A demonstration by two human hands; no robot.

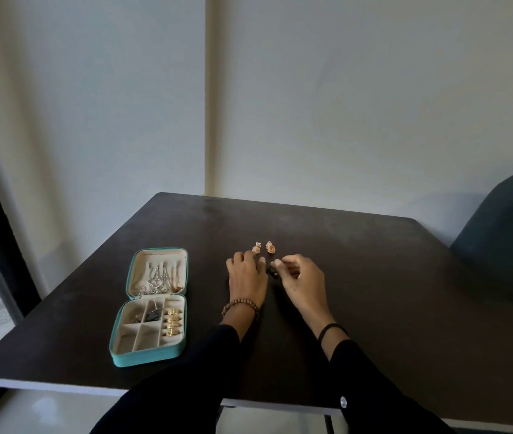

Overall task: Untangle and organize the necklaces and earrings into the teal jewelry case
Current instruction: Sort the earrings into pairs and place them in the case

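Your left hand (246, 278) lies flat, fingers relaxed, on the dark table (374, 277) with its fingertips just beside the two gold earrings (263, 247), your right hand (302, 283) pinches a small dark piece (271, 271) nearer you, and the teal jewelry case (148, 361) lies open at left, necklaces (158, 277) in its lid.

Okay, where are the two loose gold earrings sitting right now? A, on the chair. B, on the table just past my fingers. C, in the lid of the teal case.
B: both gold earrings lie on the dark table, just beyond the left hand, outside the teal case.
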